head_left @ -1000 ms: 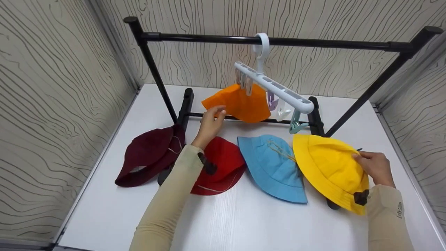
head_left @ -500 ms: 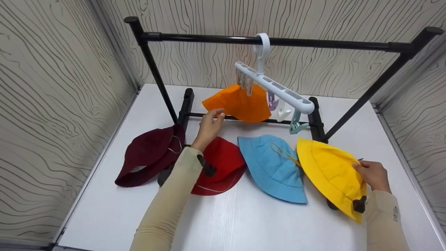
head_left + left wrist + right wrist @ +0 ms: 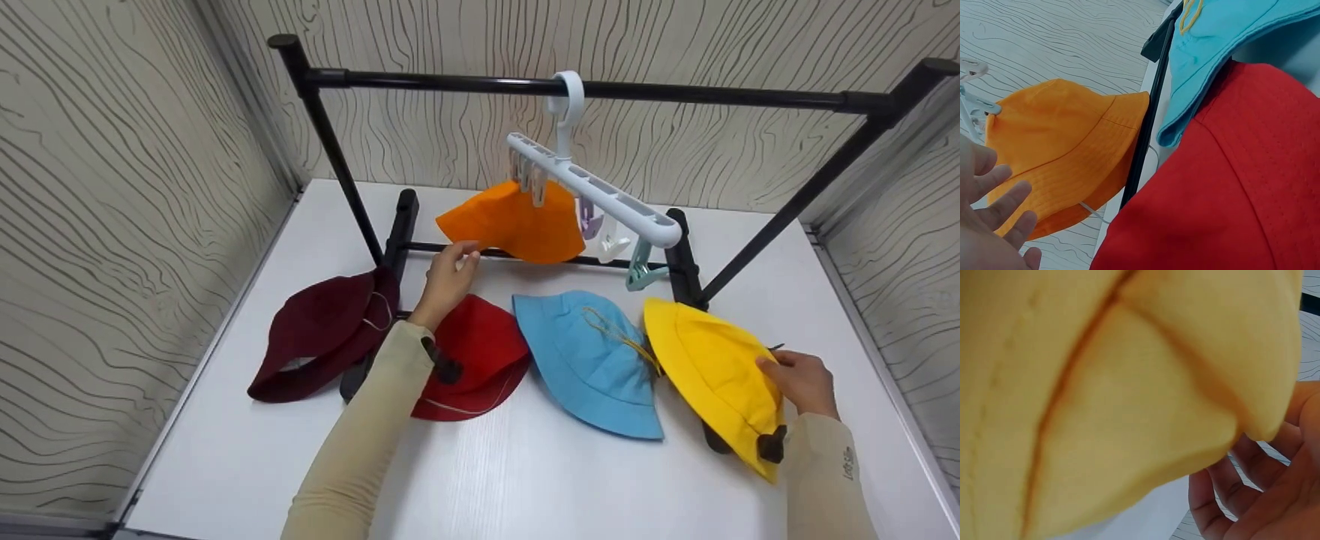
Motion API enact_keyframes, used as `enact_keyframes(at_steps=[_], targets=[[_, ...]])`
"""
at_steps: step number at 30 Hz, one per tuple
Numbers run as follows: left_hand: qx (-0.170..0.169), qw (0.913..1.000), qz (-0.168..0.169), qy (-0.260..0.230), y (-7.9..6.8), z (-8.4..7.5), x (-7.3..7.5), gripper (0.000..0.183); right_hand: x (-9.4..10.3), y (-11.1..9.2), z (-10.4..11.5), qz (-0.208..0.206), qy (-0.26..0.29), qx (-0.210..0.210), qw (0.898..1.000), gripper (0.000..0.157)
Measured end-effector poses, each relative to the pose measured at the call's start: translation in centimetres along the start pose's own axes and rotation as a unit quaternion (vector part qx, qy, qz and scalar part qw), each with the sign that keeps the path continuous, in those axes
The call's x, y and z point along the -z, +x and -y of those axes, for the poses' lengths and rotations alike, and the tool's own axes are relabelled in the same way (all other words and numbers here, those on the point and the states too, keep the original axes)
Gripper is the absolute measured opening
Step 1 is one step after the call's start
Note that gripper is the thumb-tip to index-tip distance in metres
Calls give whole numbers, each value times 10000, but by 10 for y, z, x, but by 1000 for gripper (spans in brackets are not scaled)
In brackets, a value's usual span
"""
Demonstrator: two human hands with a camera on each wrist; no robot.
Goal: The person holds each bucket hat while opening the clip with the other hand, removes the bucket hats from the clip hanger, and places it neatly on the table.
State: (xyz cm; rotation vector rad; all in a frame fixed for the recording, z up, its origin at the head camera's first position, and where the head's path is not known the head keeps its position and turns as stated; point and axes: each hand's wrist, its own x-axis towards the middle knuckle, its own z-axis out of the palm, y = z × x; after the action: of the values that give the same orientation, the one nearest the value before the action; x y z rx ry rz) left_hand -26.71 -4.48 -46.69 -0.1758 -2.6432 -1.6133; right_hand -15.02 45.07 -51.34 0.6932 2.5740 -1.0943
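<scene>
My right hand (image 3: 804,381) pinches the crown of a yellow bucket hat (image 3: 716,367) at the right; its thumb lies on the cloth and the fingers go behind it, as the right wrist view also shows. My left hand (image 3: 448,283) holds nothing, its fingers loosely bent, just below and left of an orange bucket hat (image 3: 517,221). That hat (image 3: 1061,129) hangs by clips from a white clip hanger (image 3: 600,187). Under my left forearm lies a red hat (image 3: 480,345). A light blue hat (image 3: 592,360) with a yellow cord lies beside the yellow one.
The hanger hooks over the top bar (image 3: 450,82) of a black rack standing on the white table (image 3: 480,480). A maroon hat (image 3: 315,330) lies at the left. Purple, white and green clips (image 3: 643,268) dangle from the hanger's near half. Patterned panels surround the table.
The yellow hat has moved a little toward me and tilted in my right hand. My left hand has dropped slightly away from the orange hat.
</scene>
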Motion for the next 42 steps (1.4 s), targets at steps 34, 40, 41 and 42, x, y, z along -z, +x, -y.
enact_keyframes(at_steps=[34, 40, 41, 42], targets=[[-34, 9981, -619, 64, 10, -13, 8, 38, -25, -13, 116, -675, 43, 1614, 9846, 59], [81, 9974, -711, -99, 15, -24, 7, 40, -37, -9, 152, -675, 95, 2139, 9745, 52], [36, 9973, -728, -94, 15, -25, 6, 40, -39, -9, 157, -699, 92, 2217, 9726, 51], [-22, 9972, -742, -86, 16, -27, 6, 40, -41, -8, 163, -724, 80, 2306, 9703, 50]])
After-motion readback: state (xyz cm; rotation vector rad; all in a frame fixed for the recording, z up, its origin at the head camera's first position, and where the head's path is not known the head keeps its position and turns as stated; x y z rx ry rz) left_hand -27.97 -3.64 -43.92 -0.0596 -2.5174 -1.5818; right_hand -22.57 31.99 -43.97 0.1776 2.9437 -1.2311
